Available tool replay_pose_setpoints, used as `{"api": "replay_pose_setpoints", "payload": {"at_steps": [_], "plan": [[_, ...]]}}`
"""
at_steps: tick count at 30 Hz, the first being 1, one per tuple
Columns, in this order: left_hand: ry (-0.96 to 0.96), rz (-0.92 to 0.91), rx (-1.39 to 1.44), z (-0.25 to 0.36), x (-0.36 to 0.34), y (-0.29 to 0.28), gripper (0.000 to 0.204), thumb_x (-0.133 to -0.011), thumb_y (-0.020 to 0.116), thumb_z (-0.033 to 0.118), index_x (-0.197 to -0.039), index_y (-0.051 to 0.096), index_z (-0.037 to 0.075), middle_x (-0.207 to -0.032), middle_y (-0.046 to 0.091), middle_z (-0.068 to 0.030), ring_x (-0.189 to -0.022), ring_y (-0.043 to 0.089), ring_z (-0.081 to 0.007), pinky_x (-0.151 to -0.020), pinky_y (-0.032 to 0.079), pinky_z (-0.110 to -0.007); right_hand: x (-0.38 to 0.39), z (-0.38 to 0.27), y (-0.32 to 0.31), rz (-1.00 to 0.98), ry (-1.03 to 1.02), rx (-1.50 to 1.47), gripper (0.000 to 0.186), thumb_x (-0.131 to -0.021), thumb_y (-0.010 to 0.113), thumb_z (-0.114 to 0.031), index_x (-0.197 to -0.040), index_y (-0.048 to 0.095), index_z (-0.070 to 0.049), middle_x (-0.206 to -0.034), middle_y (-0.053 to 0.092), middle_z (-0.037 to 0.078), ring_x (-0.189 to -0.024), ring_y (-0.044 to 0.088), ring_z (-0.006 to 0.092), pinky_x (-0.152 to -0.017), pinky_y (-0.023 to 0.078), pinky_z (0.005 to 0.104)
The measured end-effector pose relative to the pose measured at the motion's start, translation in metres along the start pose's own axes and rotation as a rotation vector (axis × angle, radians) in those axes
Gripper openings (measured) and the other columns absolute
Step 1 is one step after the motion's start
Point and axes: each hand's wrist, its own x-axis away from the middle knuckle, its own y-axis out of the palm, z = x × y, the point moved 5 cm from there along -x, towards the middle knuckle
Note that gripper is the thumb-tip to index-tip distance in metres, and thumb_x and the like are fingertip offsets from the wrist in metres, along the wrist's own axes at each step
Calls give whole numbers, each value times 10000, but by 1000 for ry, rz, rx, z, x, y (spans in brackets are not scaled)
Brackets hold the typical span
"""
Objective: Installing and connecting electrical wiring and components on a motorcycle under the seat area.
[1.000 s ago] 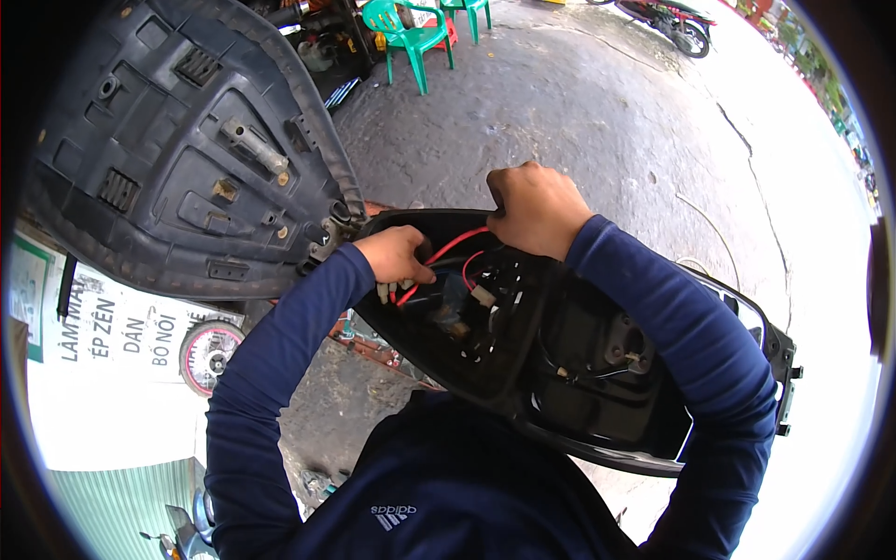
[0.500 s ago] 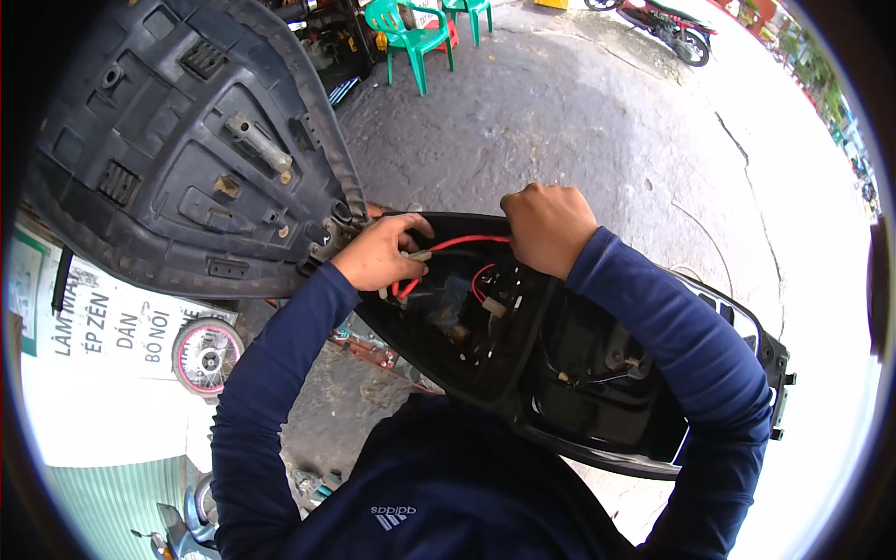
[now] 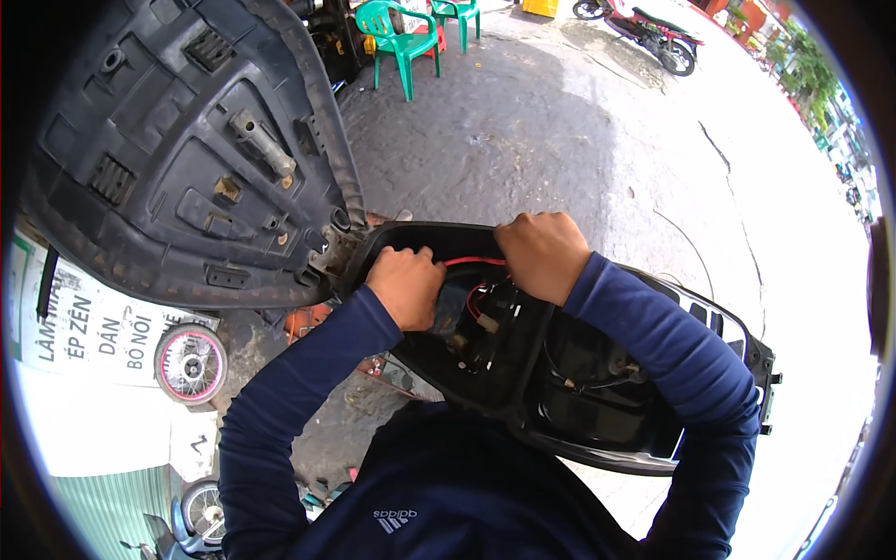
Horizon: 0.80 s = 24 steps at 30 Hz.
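Red cable, centre frame, looks light and bendy, best pinched along its length; my right grip seems closed round it, left grip can't tell.

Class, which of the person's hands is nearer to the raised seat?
Left. The left hand is just right of the seat, over the storage box; the right hand is farther right, at the box's far side.

And there's the red cable, thick and smooth, bowing gently along the far wall of the open black storage tub, both ends out of sight! Near it, a thinner red wire loops to a pale, blocky connector inside.
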Motion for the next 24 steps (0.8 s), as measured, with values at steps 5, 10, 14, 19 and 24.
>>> {"api": "replay_pose_setpoints", "payload": {"at_steps": [5,10,14,19,24], "plan": [[-15,122,-92,12,-22,14,271,-757,735,191,-1016,707,117,-949,704,-95,-835,725,-275,-792,517,-443,-5,3,4,36,-26,-80,144,-766,654,-124,-863,677,-20,-764,695,181,-711,704,368,-625,567,452],[-49,35,-113,0,-34,39,174,-771,732,184,-927,734,107,-911,740,-113,-845,743,-300,-724,556,-435,-5,6,-8,5,-17,-181,154,-783,653,-131,-884,679,-17,-774,691,197,-730,694,388,-650,560,472],[33,-69,114,-22,-41,6,273,-788,732,219,-952,714,2,-869,702,-204,-844,702,-378,-762,549,-432,-6,20,-19,-89,47,-339,278,-784,703,-263,-926,722,-24,-885,715,202,-851,701,401,-751,565,473],[-74,-309,545,-42,-36,-5,440,-896,728,376,-1079,689,-21,-882,697,-157,-842,672,-256,-793,518,-372,-10,28,-12,-122,-96,-486,444,-778,773,-413,-896,687,6,-808,697,184,-808,687,363,-720,527,440],[-81,-269,1003,-53,-18,-5,293,-1029,567,263,-1100,644,-11,-849,658,-37,-749,604,-114,-694,511,-319,-9,14,-15,-419,-91,-691,552,-904,629,-532,-907,705,15,-876,696,229,-862,673,399,-788,513,460]]}}
